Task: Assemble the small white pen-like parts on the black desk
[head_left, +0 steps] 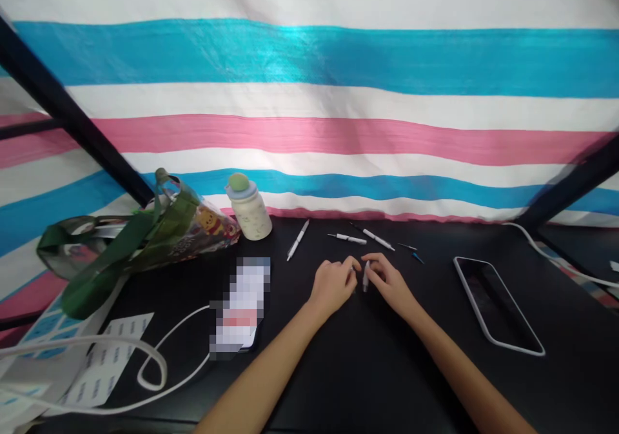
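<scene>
A striped tarp [309, 66] in blue, white and pink fills the top of my view, crossed by black frame poles [62, 102] at the upper left and right. Below it spreads a black table [387, 382]. At its left edge slumps a clear gift bag [188, 218] with green handles and a cartoon bear print, and at the lower left lies a printed sheet of labels [109, 356], looped over by a white cable [164, 369]. To the right sits a dark phone in a white-edged case [498, 305]. Left of my hands lies a flat object, pixelated [239, 305] – too blurred to tell what it is. A cream bottle [249, 211] with a green cap stands by the bag.

My right hand [387, 282] pinches a small white pen-shaped tool [365, 276] upright at centre. My left hand [333, 286] curls just beside it – I can't tell if it grips anything. Farther up lie 3 more white tools [297, 240], [347, 238], [372, 237], and a tiny blue-tipped piece [416, 258].
</scene>
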Motion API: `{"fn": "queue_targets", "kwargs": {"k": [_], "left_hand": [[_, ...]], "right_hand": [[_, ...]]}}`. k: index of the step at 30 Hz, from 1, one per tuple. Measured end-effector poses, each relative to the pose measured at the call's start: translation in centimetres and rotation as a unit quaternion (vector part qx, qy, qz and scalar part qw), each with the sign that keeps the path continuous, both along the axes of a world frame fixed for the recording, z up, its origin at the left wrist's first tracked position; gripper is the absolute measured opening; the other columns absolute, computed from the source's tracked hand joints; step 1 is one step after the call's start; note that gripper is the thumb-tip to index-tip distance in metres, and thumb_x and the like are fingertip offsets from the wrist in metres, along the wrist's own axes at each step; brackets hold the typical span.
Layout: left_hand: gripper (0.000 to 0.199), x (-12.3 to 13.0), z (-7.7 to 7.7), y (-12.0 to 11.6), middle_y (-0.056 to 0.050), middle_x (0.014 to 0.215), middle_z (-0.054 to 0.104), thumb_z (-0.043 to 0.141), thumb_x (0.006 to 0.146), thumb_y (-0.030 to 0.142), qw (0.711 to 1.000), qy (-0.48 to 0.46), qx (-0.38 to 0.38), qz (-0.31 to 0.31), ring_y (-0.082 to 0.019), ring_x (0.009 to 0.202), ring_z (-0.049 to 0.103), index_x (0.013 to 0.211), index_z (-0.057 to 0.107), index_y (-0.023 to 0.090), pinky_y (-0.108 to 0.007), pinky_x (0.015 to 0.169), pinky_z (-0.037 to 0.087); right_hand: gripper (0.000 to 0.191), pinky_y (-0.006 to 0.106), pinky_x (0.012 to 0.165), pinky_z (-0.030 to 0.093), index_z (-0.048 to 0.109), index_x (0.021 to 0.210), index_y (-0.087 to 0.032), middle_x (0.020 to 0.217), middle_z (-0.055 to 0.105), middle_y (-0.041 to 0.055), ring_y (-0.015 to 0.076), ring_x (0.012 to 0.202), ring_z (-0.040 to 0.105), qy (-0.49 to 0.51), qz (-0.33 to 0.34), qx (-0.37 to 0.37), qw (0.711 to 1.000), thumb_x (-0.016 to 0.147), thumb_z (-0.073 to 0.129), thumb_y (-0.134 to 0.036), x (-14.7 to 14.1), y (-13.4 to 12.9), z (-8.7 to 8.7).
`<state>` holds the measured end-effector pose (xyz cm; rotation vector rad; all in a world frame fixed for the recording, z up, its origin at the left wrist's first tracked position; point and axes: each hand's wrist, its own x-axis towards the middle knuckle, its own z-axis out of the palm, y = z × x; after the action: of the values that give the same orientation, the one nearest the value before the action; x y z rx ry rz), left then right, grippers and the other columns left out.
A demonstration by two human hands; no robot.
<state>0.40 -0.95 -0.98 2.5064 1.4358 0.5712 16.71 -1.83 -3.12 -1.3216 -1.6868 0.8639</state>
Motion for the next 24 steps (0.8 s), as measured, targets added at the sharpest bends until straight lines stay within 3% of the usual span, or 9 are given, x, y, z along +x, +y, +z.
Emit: {"fn": "queue_targets", "kwargs": {"k": [9,15,24], "left_hand": [[0.023,-0.3,0.3,0.0,0.002,0.074,0.061,0.032,0.092,0.034,0.998,-0.053,-0.009,0.035,-0.015,0.069,0.057,0.098,0.052,0.023,-0.027,0.066,0.035],[0.016,-0.2,0.7,-0.1,0.004,0.065,0.057,0.046,0.086,0.033,0.997,-0.069,-0.017,0.016,-0.015,0.07,0.054,0.096,0.054,0.023,-0.027,0.065,0.034],[0.018,-0.4,1.2,0.0,0.001,0.08,0.059,0.041,0.089,0.028,0.993,-0.115,0.001,0.023,-0.014,0.079,0.051,0.094,0.057,0.023,-0.025,0.072,0.038]], "right_hand": [[0.029,0.028,0.061,0.045,0.043,0.097,-0.021,0.069,0.059,-0.0002,0.0157,0.066,0.059,0.104,0.01,-0.019,0.994,0.081,0.048,-0.044,-1.7,1.3,-0.4],[0.029,0.029,0.063,0.048,0.043,0.094,-0.021,0.067,0.058,0.0002,0.0154,0.064,0.058,0.144,0.014,-0.004,0.99,0.084,0.043,-0.048,-1.1,1.5,-0.8],[0.036,0.025,0.057,0.043,0.047,0.073,-0.02,0.056,0.053,-0.0002,0.0135,0.055,0.052,0.06,-0.052,0.015,0.997,0.086,0.036,-0.052,-0.7,1.3,0.1]]}}
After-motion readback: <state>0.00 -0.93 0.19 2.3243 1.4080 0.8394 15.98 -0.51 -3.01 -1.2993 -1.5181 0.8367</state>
